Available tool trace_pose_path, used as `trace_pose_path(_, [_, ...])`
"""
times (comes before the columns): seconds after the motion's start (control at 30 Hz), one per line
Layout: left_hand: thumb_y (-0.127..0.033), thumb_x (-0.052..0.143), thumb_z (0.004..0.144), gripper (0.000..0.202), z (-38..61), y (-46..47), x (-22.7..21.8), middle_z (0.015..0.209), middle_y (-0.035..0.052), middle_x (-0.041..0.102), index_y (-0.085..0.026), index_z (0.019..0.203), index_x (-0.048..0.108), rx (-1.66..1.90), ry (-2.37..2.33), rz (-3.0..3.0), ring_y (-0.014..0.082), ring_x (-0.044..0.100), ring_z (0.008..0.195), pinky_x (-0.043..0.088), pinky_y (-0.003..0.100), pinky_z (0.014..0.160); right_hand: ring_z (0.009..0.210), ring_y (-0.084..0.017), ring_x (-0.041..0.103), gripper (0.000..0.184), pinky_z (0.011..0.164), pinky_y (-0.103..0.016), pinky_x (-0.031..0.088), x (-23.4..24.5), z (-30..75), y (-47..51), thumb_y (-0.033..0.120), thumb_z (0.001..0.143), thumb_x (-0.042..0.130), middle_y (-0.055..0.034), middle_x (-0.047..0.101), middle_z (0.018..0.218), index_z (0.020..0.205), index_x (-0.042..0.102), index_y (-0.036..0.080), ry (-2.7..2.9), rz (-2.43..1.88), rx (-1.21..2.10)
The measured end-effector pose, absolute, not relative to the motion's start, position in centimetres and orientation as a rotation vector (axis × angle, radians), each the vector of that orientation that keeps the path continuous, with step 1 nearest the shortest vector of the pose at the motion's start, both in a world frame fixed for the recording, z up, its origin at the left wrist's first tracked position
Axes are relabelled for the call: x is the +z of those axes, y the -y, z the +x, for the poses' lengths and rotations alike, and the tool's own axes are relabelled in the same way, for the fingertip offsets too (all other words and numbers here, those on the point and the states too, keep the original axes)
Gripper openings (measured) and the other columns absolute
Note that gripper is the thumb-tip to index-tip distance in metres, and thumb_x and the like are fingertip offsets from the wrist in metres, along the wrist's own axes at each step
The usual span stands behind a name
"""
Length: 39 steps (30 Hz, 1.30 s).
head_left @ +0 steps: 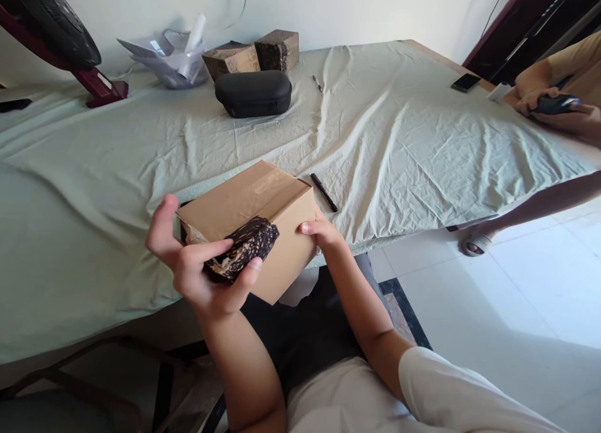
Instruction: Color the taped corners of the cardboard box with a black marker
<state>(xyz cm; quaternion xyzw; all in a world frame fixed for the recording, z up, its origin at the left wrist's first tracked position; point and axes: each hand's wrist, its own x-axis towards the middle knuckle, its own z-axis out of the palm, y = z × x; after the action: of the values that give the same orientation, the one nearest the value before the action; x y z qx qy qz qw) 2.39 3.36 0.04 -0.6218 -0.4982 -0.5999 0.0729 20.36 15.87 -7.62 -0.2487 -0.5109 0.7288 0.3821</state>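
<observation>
A plain brown cardboard box (286, 239) is held tilted over the front edge of the cloth-covered table. My right hand (322, 229) grips its right side, thumb on the near face and the other fingers hidden behind. At the box's near left, my left hand (201, 270) has its thumb and a finger closed on a dark bundle with light flecks (248, 242); another finger stands raised. The bundle lies against the box; whether it is stuck to it I cannot tell. Just beyond the box a black pen (323, 192) lies on the cloth.
A black zip case (253, 94) stands before two patterned boxes (278, 50) at the wall. Left of them are a clear plastic basket (176, 61) and a fan (91, 76). Another person's hands (539, 101) hold a dark object at right, near a phone (465, 82).
</observation>
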Motion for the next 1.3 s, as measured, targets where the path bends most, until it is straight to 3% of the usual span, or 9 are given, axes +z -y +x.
trace_pose_path(0.07, [-0.053,0.084,0.085,0.05,2.5,-3.2,-0.4,0.185,-0.0063,0.028,-0.036,0.128,0.067,-1.807,1.553,-1.875,0.0417,0.011,0.176,0.009,0.066,0.144,0.132,-0.039,0.073,0.098,0.107,-0.056,0.065,-7.6,20.1,-15.7,0.069,0.058,0.09,-0.0108,0.074,0.147,0.144,0.065,0.03,1.279,-0.619,1.847])
trace_pose_path(0.13, [-0.05,0.094,0.08,0.096,2.4,-3.3,-1.2,0.19,-0.0016,0.008,-0.039,0.163,0.046,-1.911,1.704,-1.954,0.0397,-0.002,0.177,0.005,0.058,0.146,0.13,-0.038,0.074,0.099,0.106,-0.054,0.066,-7.7,19.7,-15.6,0.074,0.061,0.089,-0.0117,0.074,0.147,0.145,0.063,0.029,1.218,-0.61,1.826])
trace_pose_path(0.23, [-0.041,0.098,0.078,0.129,2.0,-3.6,-2.5,0.19,0.0102,0.004,-0.036,0.178,0.016,-2.25,1.947,-1.992,0.0402,0.012,0.176,0.02,0.054,0.143,0.133,-0.036,0.072,0.099,0.106,-0.051,0.065,-7.9,19.5,-16.3,0.093,0.074,0.071,-0.0133,0.072,0.15,0.149,0.061,0.029,1.185,-0.652,1.713])
trace_pose_path(0.33, [-0.037,0.094,0.081,0.123,1.4,-4.3,-3.6,0.187,0.0127,0.018,-0.033,0.178,0.019,-2.492,2.007,-1.847,0.0377,0.025,0.173,0.029,0.048,0.141,0.14,-0.031,0.066,0.088,0.11,-0.05,0.06,-8.2,20.3,-18.5,0.09,0.093,0.052,-0.0139,0.064,0.159,0.156,0.056,0.029,1.385,-0.85,1.37])
trace_pose_path(0.47, [-0.034,0.093,0.081,0.113,1.3,-5.0,-4.2,0.187,0.0089,0.024,-0.033,0.175,0.031,-2.569,1.935,-1.757,0.037,0.029,0.171,0.03,0.044,0.14,0.147,-0.038,0.054,0.057,0.122,-0.056,0.045,-8.5,21.4,-22.3,0.043,0.1,0.072,-0.0233,0.061,0.156,0.149,0.064,0.015,1.74,-1.634,0.595])
trace_pose_path(0.6, [-0.036,0.093,0.081,0.112,1.5,-5.3,-4.8,0.184,0.0099,0.03,-0.032,0.175,0.033,-2.563,1.92,-1.764,0.0376,0.034,0.168,0.031,0.045,0.139,0.138,-0.039,0.059,0.035,0.113,-0.05,0.046,-8.5,21.0,-24.2,0.021,0.111,0.05,-0.0275,0.065,0.146,0.135,0.069,0.005,2.028,-1.999,0.38])
trace_pose_path(0.87, [-0.056,0.093,0.078,0.12,0.0,-6.2,-7.5,0.183,0.0142,0.029,-0.038,0.177,0.027,-2.282,1.824,-1.897,0.0432,0.04,0.164,0.041,0.058,0.132,0.102,-0.029,0.073,0.035,0.08,-0.035,0.048,-7.9,20.4,-25.1,0.015,0.113,0.034,-0.0212,0.074,0.134,0.131,0.063,0.012,2.257,-1.971,0.396])
trace_pose_path(1.13, [-0.067,0.086,0.083,0.115,0.3,-6.2,-7.8,0.176,0.0182,0.034,-0.037,0.177,0.026,-2.167,1.857,-1.897,0.0413,0.05,0.153,0.058,0.052,0.112,0.108,-0.035,0.076,0.037,0.085,-0.039,0.052,-6.7,21.6,-26.0,0.031,0.116,0.038,-0.0218,0.079,0.128,0.14,0.062,0.016,2.376,-1.949,0.394])
trace_pose_path(1.3, [-0.066,0.087,0.083,0.116,0.3,-6.5,-8.1,0.179,0.0166,0.029,-0.037,0.177,0.026,-2.135,1.784,-1.931,0.0434,0.038,0.163,0.047,0.06,0.126,0.119,-0.042,0.075,0.087,0.092,-0.045,0.057,-5.2,24.1,-23.5,0.018,0.102,0.053,-0.0319,0.077,0.133,0.177,0.014,0.0,2.354,-2.014,0.474])
